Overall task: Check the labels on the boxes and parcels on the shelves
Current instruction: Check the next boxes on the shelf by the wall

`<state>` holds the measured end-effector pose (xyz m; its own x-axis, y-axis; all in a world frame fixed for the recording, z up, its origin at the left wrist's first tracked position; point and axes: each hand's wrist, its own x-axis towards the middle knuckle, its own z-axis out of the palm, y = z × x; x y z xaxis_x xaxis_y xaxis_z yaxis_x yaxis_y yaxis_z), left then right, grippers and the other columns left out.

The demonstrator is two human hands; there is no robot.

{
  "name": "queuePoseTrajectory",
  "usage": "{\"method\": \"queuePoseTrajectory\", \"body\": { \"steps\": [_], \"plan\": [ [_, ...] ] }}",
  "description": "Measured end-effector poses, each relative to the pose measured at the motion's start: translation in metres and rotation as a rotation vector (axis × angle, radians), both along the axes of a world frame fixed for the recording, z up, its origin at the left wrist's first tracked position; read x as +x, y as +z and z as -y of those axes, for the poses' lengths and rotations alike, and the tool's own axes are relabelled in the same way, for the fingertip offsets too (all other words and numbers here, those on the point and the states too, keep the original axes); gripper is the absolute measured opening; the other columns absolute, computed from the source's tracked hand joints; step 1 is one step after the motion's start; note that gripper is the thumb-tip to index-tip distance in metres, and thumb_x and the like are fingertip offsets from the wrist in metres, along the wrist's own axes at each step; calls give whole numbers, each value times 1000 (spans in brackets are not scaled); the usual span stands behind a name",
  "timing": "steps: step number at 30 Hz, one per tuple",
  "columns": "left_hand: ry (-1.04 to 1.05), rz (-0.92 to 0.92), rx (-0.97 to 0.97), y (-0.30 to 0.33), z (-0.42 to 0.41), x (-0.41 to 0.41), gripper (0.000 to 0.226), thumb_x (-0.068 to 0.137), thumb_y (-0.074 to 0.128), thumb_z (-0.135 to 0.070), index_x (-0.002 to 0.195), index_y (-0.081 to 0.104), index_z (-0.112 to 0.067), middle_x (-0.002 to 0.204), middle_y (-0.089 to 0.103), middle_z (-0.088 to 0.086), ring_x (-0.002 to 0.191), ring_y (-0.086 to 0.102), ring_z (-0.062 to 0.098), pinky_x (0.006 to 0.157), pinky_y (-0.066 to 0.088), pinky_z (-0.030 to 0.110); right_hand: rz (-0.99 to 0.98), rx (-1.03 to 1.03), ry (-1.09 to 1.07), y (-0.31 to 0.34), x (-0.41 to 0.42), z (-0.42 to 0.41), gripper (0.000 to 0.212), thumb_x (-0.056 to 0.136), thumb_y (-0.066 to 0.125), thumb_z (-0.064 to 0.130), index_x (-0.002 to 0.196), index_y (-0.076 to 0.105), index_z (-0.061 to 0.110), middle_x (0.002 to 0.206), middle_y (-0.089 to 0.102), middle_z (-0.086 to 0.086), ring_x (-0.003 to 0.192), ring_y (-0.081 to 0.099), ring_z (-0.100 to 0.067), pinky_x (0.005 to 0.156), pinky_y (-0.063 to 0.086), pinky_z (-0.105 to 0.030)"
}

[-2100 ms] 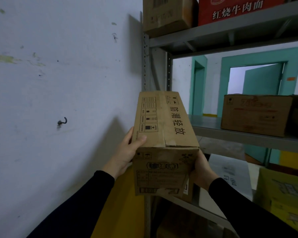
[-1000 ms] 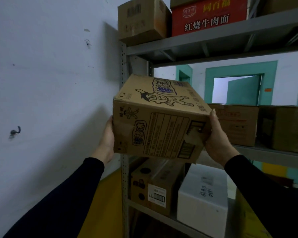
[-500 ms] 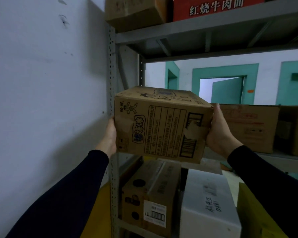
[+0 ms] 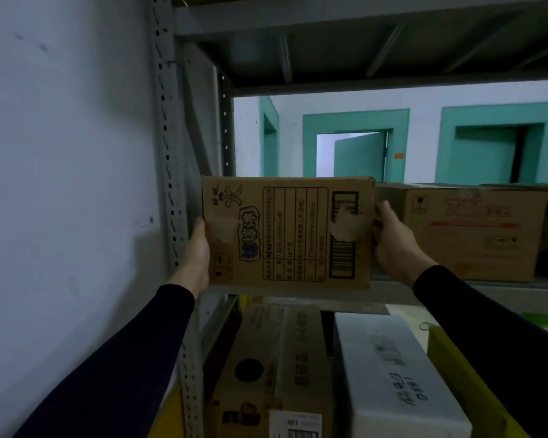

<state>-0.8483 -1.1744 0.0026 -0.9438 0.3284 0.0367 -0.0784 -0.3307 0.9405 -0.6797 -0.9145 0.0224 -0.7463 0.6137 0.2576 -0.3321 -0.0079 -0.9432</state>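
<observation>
Left hand [image 4: 200, 248], right hand [image 4: 389, 238] gripping box [image 4: 285, 232], printed face toward camera

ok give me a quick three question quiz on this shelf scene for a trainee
1. True or false: the cardboard box is held by both hands, one at each side.
2. Which face of that box is turned to the camera? A) a blank face B) the face with a table and barcode C) the open top
3. Fill in: on the shelf below, to the right of the brown box with the white label, lies a ____ box with handwriting.

Key
1. True: the left hand and right hand each grip a side.
2. B
3. white
</observation>
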Motion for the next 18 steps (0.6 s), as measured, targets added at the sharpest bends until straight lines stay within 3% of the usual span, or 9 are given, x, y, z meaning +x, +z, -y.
{"method": "queuePoseTrajectory", "body": {
  "steps": [3, 8, 12, 15, 18],
  "plan": [
    [-4, -18, 4, -11, -7, -16, 66, 96, 25, -71, 134, 58, -28, 121, 68, 8, 109, 63, 29, 102, 46, 56, 100, 126, -39, -27, -12, -4, 46, 107, 24, 50, 114, 63, 26, 109, 70, 1, 111, 62, -19, 108, 42, -50],
    [24, -86, 8, -19, -21, -26, 44, 104, 21, -57, 127, 49, -33, 115, 59, 5, 106, 56, 22, 110, 41, 49, 180, 13, -71, -39, -37, -3, 79, 92, 27, 77, 140, 52, 20, 129, 65, -12, 125, 56, -32, 111, 39, -57],
    [64, -134, -34, -24, -28, -38, 44, 105, 23, -54, 126, 51, -28, 119, 60, 4, 107, 56, 20, 105, 44, 43, 185, -30, -121, -40, -55, -8, 85, 87, 26, 84, 137, 53, 20, 125, 67, -13, 121, 60, -34, 108, 42, -61],
    [92, -157, -85, -26, -31, -46, 57, 104, 24, -56, 138, 51, -20, 117, 58, 3, 106, 55, 18, 98, 45, 37, 194, -51, -129, -40, -64, -14, 82, 86, 26, 84, 130, 57, 22, 119, 70, -12, 116, 63, -34, 107, 43, -60],
    [94, -165, -157, -27, -32, -58, 68, 100, 23, -64, 141, 51, -17, 130, 60, 5, 119, 56, 23, 107, 44, 43, 182, -58, -121, -42, -72, -17, 70, 88, 27, 83, 114, 61, 27, 109, 71, -7, 114, 63, -33, 108, 42, -61]
  ]
}}
